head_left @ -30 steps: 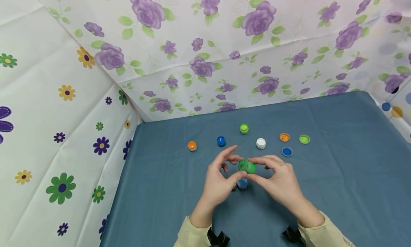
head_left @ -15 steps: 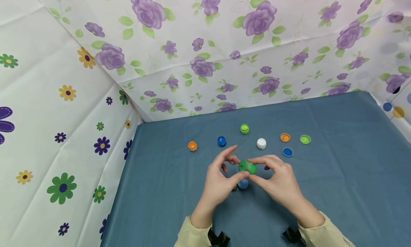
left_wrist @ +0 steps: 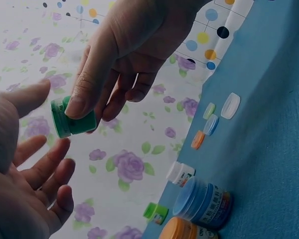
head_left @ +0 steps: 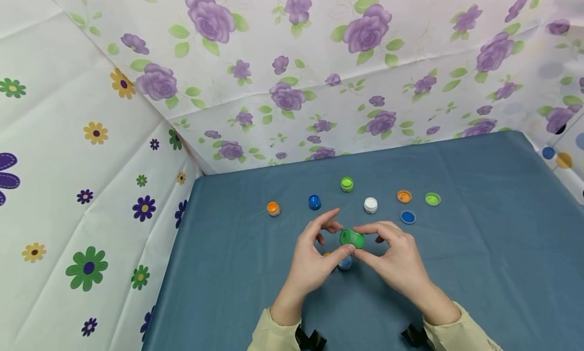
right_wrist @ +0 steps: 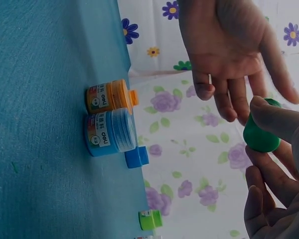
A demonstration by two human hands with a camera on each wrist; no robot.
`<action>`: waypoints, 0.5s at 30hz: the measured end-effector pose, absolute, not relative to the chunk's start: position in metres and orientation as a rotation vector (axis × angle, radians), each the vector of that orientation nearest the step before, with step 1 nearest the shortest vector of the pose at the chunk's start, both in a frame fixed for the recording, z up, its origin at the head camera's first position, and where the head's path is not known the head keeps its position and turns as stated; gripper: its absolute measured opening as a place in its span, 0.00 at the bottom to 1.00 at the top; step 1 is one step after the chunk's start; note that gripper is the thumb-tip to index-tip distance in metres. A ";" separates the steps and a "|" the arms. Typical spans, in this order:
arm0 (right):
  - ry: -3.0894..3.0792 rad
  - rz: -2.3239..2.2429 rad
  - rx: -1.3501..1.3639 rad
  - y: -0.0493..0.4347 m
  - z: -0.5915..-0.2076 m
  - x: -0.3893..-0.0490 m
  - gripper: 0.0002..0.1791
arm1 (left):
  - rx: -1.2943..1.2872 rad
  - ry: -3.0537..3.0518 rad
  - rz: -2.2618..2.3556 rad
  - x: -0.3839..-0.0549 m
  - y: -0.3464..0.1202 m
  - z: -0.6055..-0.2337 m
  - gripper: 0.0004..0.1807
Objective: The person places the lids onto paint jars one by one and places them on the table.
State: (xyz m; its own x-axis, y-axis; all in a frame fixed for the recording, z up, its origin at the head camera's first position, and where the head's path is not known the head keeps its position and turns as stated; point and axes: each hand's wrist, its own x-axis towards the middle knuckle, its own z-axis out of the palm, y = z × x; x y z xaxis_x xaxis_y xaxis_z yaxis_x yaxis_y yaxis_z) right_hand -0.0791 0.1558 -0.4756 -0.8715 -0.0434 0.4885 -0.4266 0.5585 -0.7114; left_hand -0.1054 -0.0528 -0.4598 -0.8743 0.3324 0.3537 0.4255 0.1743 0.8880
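My right hand (head_left: 401, 254) pinches a small green paint jar (head_left: 352, 238) between thumb and fingers, tilted on its side above the table. The jar's ribbed green end (left_wrist: 61, 118) points toward my left hand (head_left: 310, 262). In the left wrist view, the left thumb stands apart from the jar, and the fingers lie loosely extended close to its lower edge. A larger blue jar (right_wrist: 109, 132) and an orange jar (right_wrist: 107, 97) stand side by side below the hands; in the head view my left hand partly hides the orange one.
Small jars stand farther back: orange (head_left: 273, 209), blue (head_left: 314, 202), light green (head_left: 347, 184) and white (head_left: 370, 205). Lids lie to the right: orange (head_left: 404, 196), blue (head_left: 408, 217) and light green (head_left: 432, 199). A flowered cloth (head_left: 255, 87) hangs behind the blue tabletop (head_left: 228, 290).
The hands and the green jar stay almost in place. Slightly more of the orange jar shows beneath the left hand, whose fingers have shifted a little.
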 end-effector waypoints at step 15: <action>-2.406 1.238 0.343 0.156 -0.474 -0.080 0.26 | -0.900 -2.285 -1.812 -0.107 -0.054 -0.461 0.35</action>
